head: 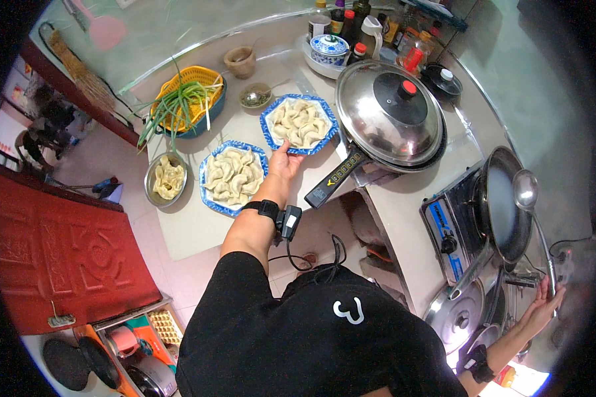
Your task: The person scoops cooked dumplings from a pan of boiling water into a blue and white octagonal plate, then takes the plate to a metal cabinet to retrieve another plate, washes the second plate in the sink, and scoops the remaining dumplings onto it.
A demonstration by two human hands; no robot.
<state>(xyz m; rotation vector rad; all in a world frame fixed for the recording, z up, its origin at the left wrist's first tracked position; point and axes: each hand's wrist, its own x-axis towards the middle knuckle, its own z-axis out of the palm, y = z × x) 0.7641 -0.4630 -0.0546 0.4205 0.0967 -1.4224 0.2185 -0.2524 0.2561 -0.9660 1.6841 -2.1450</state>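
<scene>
My left hand (286, 164) grips the near rim of a blue-edged plate of dumplings (299, 124). A second blue-edged plate of dumplings (233, 177) lies beside my left forearm. At the far right, my right hand (546, 300) is closed around the handle of a metal ladle (526, 191), whose bowl is over the edge of a pan (502, 208) with whitish liquid in it. That pan stands tilted in view on a gas stove (443, 238). Between the hands, a large wok under a domed metal lid (390, 114) rests on the counter, its black handle (335, 179) pointing towards me.
A metal bowl (166, 179) with dough-like food is at the left. Behind are a basket (217, 106) of green onions, a small bowl (256, 95) with a spoon and a mortar (240, 62). Bottles, a lidded blue-and-white jar (329, 49) and metal lids (456, 317) also stand about.
</scene>
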